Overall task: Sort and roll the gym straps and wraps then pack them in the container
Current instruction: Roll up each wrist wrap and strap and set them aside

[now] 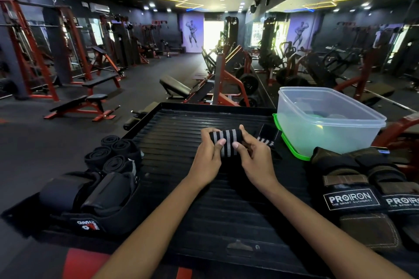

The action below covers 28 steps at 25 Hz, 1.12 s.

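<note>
A: Where's the striped wrap (227,142) right now?

B: Off the surface (181,124), held between both hands near its middle. It's already a tight black roll with grey stripes, its long axis running left to right across the body.

A: And the hands?

B: The left hand (207,154) grips the left end, fingers curled over the far side and thumb pressed on the near face. The right hand (254,156) holds the right end the same way, thumb on the stripes. Both are closed round the roll, nothing else in them.

A: So which way does it have to go?

B: Right and away. The container (353,133), a clear tub sitting on a green lid (292,147), stands at the far right corner, open-topped. The right hand is the nearer one, so I'd judge it carries the roll over while the left lets go.

A: Anything in the path?

B: A second striped wrap (265,140) lies flat just beside the right hand, between it and the tub. It looks unrolled yet.

A: Further out?

B: Four black rolled straps (113,154) at the left edge, padded black cuffs (90,192) nearer the body, and brown PROIRON grips (362,195) on the right.
</note>
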Each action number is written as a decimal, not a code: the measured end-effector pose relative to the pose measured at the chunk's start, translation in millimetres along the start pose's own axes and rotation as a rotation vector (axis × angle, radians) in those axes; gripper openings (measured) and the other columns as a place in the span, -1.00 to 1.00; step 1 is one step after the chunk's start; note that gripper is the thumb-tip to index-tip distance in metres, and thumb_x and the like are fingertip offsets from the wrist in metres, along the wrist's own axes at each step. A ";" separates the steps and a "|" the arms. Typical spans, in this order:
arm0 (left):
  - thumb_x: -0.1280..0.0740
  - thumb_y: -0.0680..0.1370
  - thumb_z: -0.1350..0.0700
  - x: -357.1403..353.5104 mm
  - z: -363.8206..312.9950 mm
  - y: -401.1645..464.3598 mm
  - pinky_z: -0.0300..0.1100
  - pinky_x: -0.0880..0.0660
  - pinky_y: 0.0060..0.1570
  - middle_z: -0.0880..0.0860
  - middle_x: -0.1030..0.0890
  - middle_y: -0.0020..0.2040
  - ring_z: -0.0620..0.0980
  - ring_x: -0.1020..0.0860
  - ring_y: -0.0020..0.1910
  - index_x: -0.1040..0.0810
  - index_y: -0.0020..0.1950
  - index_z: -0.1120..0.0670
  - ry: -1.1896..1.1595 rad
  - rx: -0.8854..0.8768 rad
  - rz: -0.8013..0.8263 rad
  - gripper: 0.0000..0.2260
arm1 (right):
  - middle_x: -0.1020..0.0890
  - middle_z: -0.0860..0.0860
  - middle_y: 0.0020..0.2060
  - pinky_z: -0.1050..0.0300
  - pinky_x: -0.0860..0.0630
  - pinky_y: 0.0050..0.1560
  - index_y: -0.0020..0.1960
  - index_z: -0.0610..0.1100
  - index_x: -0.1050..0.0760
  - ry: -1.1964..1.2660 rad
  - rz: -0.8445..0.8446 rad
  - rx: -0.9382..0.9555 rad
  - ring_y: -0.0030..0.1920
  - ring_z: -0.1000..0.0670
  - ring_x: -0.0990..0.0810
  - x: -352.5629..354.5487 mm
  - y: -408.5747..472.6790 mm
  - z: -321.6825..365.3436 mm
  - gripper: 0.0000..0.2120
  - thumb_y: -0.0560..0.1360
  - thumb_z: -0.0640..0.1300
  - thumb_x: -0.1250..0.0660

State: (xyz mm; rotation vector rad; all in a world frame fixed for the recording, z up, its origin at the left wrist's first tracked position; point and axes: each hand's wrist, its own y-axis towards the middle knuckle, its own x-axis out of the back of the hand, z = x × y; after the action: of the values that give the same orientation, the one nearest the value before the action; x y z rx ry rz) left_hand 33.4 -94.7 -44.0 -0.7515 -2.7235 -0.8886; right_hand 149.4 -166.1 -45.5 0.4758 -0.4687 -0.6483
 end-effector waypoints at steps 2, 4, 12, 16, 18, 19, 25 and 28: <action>-0.12 0.66 0.14 1.4 1.7 1.0 -0.47 -0.41 -0.15 0.02 -0.51 -0.03 -0.16 -0.51 -0.10 -0.23 0.20 0.08 0.012 0.007 0.009 -0.86 | -0.66 -0.18 0.05 0.38 -0.46 -0.02 0.45 -0.28 -0.28 -0.096 0.019 0.067 0.03 -0.07 -0.62 0.2 -0.5 -0.1 -0.53 0.57 -0.29 -0.28; -0.12 0.66 0.13 1.6 2.0 1.7 -0.45 -0.42 -0.16 0.02 -0.52 -0.03 -0.15 -0.52 -0.10 -0.23 0.19 0.07 0.012 0.020 0.017 -0.87 | -0.62 -0.18 0.10 0.53 -0.36 0.01 0.48 -0.28 -0.23 -0.136 0.055 0.088 0.10 -0.05 -0.58 0.5 0.5 -0.4 -0.51 0.59 -0.28 -0.25; -0.13 0.66 0.13 -1.7 -1.7 1.3 -0.34 -0.45 -0.21 0.04 -0.56 -0.10 -0.08 -0.55 -0.16 -0.27 0.12 0.09 0.045 0.013 0.060 -0.92 | -0.55 0.00 0.18 0.35 -0.35 0.27 0.48 -0.20 -0.27 -0.085 0.090 0.053 0.21 0.06 -0.51 5.6 9.2 -3.2 -0.53 0.59 -0.28 -0.24; -0.16 0.65 0.11 -0.7 -8.0 0.8 -0.38 -0.41 -0.25 -0.02 -0.55 -0.17 -0.15 -0.51 -0.23 -0.31 0.10 0.10 0.035 0.047 0.081 -0.91 | -0.56 0.08 0.24 0.02 -0.43 0.33 0.32 -0.03 -0.46 0.072 0.184 0.101 0.28 0.07 -0.51 13.6 12.5 -1.7 -0.54 0.49 -0.36 -0.33; -0.19 0.64 0.09 0.5 -7.8 1.2 -0.37 -0.42 -0.22 -0.06 -0.54 -0.17 -0.17 -0.51 -0.21 -0.34 0.09 0.12 0.016 0.077 0.091 -0.89 | -0.60 0.02 0.14 -0.06 -0.47 0.29 0.17 -0.05 -0.54 0.119 0.193 0.092 0.21 0.04 -0.56 15.2 13.3 -1.8 -0.64 0.46 -0.38 -0.36; -0.21 0.64 0.08 1.0 -6.7 2.2 -0.32 -0.43 -0.17 -0.05 -0.55 -0.17 -0.15 -0.51 -0.20 -0.37 0.07 0.12 0.000 0.093 0.088 -0.88 | -0.61 -0.01 0.12 -0.07 -0.49 0.28 0.13 -0.04 -0.56 0.144 0.181 0.067 0.19 0.04 -0.57 16.2 13.9 -2.1 -0.66 0.45 -0.38 -0.39; -0.32 0.58 0.18 4.1 -2.7 8.1 -0.17 -0.50 0.12 0.03 -0.60 0.08 -0.03 -0.57 0.10 -0.48 0.11 -0.02 -0.294 0.122 0.049 -0.85 | -0.66 -0.09 0.07 -0.01 -0.56 0.19 0.13 -0.16 -0.60 0.237 0.162 -0.047 0.09 0.01 -0.65 22.8 18.1 -1.6 -0.68 0.40 -0.35 -0.46; -0.29 0.59 0.25 7.7 -4.4 7.9 -0.23 -0.50 0.17 0.03 -0.58 0.17 -0.09 -0.55 0.17 -0.47 0.22 0.05 -0.271 0.039 0.135 -0.77 | -0.69 -0.05 0.03 0.09 -0.58 0.13 0.16 -0.18 -0.60 0.263 0.155 -0.060 0.06 0.03 -0.67 26.9 20.5 -1.9 -0.68 0.42 -0.34 -0.45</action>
State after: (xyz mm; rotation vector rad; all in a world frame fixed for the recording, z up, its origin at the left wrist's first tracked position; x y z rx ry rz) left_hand 30.9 -88.7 -34.1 -1.1055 -2.8650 -0.7501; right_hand 178.6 -169.1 -28.7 0.4553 -0.2337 -0.4412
